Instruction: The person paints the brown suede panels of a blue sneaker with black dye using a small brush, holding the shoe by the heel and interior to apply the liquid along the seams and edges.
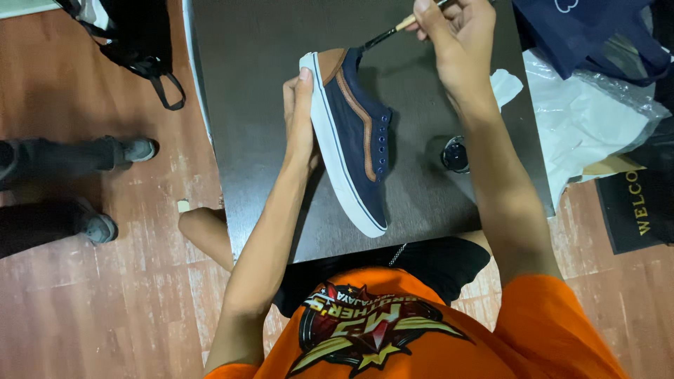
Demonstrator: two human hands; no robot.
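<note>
Head view: looking down at a dark table with a shoe on it.
Hidden: the top of the right hand and the end of the paintbrush are being cut off by the picture edge; the shoe's far side is facing away.
Shoe: the dark blue shoe is lying on its side in the middle of the table, white sole to the left. Its long way is running from the brown heel, far from the person, to the toe, near the person.
Left hand: the left hand is pressing flat on the white sole, fingers straight.
Right hand: pinching the paintbrush, tip touching the heel.
Around: a small dark jar is sitting just right of the shoe, under the right arm. A white plastic bag and a navy bag are lying to the right. A black backpack and another person's grey shoes are on the floor, left.
</note>
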